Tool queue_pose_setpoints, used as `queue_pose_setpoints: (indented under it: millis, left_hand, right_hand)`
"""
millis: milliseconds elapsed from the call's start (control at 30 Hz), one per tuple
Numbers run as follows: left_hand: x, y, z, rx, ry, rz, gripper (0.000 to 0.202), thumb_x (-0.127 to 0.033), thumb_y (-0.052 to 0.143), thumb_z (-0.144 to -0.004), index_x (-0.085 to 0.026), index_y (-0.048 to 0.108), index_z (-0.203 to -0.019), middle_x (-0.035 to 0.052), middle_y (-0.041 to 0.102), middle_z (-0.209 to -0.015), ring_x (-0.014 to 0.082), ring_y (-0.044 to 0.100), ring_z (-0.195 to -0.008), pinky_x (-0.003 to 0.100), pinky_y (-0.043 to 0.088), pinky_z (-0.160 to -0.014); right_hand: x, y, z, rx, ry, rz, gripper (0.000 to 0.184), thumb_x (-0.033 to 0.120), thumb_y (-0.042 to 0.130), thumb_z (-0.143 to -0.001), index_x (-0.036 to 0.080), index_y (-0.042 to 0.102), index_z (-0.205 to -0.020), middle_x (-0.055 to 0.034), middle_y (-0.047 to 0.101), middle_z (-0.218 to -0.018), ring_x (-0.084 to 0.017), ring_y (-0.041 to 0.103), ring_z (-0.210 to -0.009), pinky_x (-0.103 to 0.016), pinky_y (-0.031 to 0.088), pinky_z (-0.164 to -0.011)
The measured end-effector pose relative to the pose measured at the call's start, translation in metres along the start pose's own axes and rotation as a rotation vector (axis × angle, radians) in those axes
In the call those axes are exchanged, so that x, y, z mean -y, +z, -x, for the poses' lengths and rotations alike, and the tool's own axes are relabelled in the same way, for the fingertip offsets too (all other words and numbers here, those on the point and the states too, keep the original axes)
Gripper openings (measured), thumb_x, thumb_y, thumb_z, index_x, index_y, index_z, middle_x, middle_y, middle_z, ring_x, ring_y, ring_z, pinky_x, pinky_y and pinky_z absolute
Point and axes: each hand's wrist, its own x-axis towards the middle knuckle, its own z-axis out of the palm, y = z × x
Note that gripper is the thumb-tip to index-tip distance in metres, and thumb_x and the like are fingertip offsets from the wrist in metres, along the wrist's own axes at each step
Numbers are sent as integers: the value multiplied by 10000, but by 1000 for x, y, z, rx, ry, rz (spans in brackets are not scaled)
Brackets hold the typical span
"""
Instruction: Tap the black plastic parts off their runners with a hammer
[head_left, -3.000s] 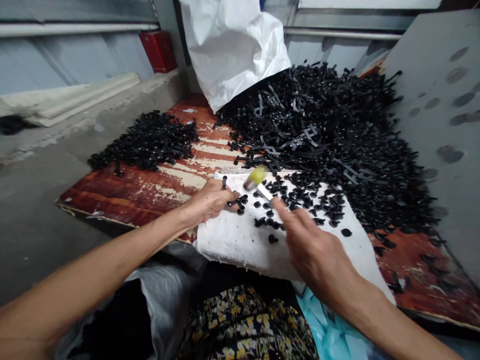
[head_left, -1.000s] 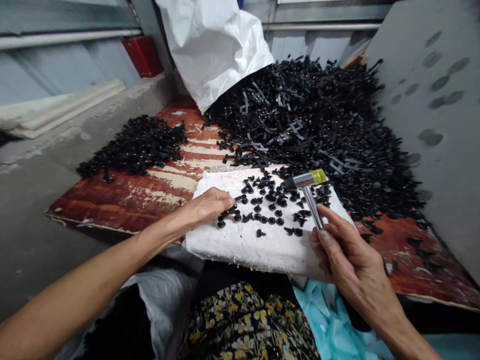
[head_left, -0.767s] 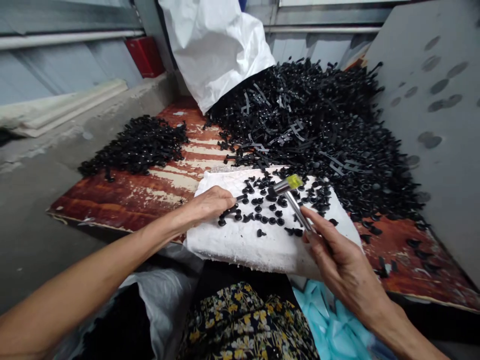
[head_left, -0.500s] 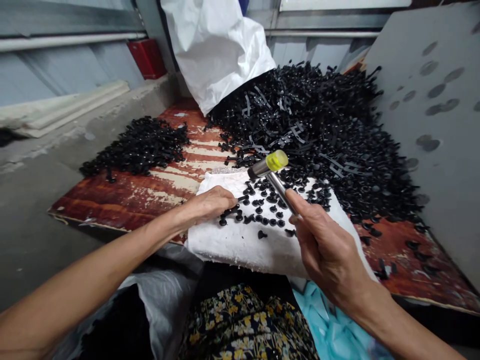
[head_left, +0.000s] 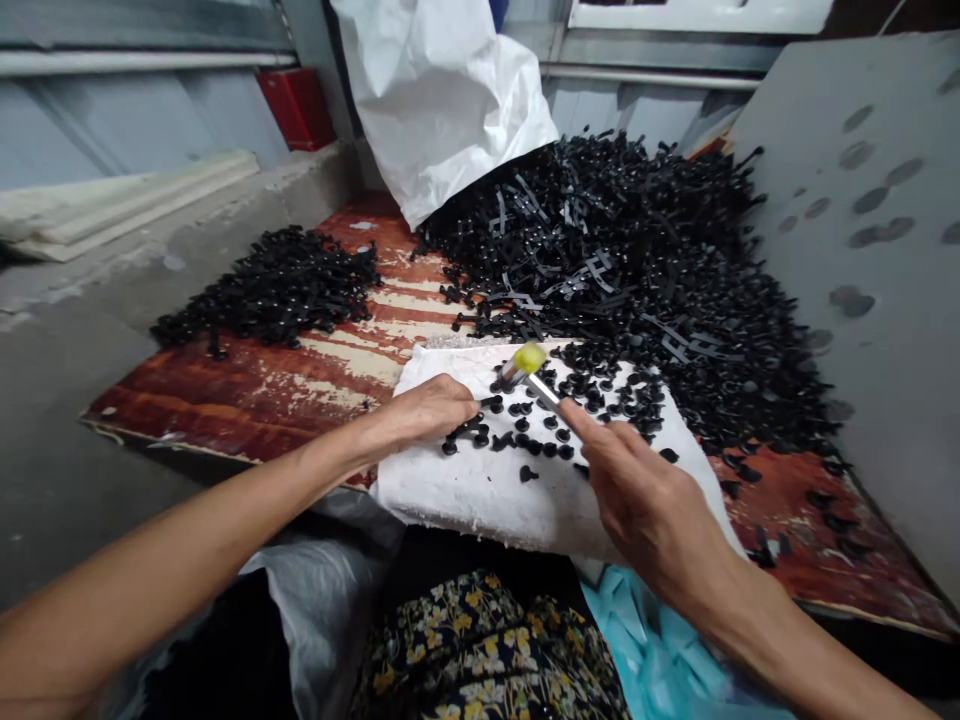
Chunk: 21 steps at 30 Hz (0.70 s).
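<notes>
My right hand is wrapped round the handle of a small mallet. The mallet's metal head has a yellow-green face on top; its lower end is down among black parts near my left fingertips. My left hand is closed in a pinch on a small black part with a stem and a round end; its full shape is partly hidden by the fingers. Many loose black round-headed parts are scattered across a white cloth-covered pad under both hands.
A large heap of black parts fills the back right of the worn red board. A smaller pile sits at the left. Behind hangs a white sack; a grey spotted panel stands at the right.
My right hand has brought the mallet down and to the left, so its head is lower over the pad. My left hand has stayed almost in place.
</notes>
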Motion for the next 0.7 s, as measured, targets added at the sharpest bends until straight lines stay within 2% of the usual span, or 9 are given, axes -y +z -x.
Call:
queue_pose_setpoints:
  millis: [100,233,300,433,567,600,700]
  left_hand:
    - [-4,1,1,-31,-32,-78,277,-233,526,-728,-198,351,-516,-73,249,-430,47,192,-373,228,118,-392]
    - [-3,3,0,-33,32,-96,270,-234,522,-730,-189,379,-506,-61,293,-440,57,238,-394,230,150,-406]
    - [-1,3,-2,-39,58,-119,265,-240,513,-735,-187,389,-507,-57,311,-445,64,261,-406,229,166,-411]
    - [-1,-4,-1,-34,51,-195,296,-263,504,-757,-194,369,-503,-55,316,-450,71,262,-417,229,175,-414]
    - [-9,-11,12,48,185,-224,311,-346,525,-784,-185,419,-539,-50,344,-480,76,287,-454,219,192,-431]
    - [-13,-10,16,102,230,-212,312,-362,522,-793,-181,438,-554,-49,353,-491,76,291,-460,218,196,-433]
    - [-23,-4,28,271,339,-225,318,-373,501,-824,-175,462,-578,-51,348,-510,77,291,-467,220,204,-437]
  right_hand:
    - [1,0,2,-108,12,-58,728,11,384,-866,287,242,-1524,-44,571,-860,-146,544,-580,-257,494,-515]
    - [0,2,3,67,-30,105,640,20,348,-835,192,392,-1450,-52,587,-807,-140,470,-448,-264,411,-390]
    - [-1,3,4,51,18,97,599,34,350,-841,144,426,-1425,-85,618,-850,-162,536,-511,-277,441,-423]
    - [-2,2,0,108,54,22,546,63,352,-834,118,526,-1348,-101,652,-849,-162,545,-487,-290,449,-435]
    - [0,-1,-15,-9,271,-331,352,251,470,-897,180,605,-1214,-80,670,-909,-185,608,-685,-318,509,-628]
    - [1,-1,-19,-13,339,-446,294,296,520,-881,193,631,-1133,-56,661,-860,-175,589,-673,-306,498,-619]
    - [8,5,-29,106,482,-741,158,341,624,-802,199,636,-869,34,547,-616,-125,486,-515,-246,425,-477]
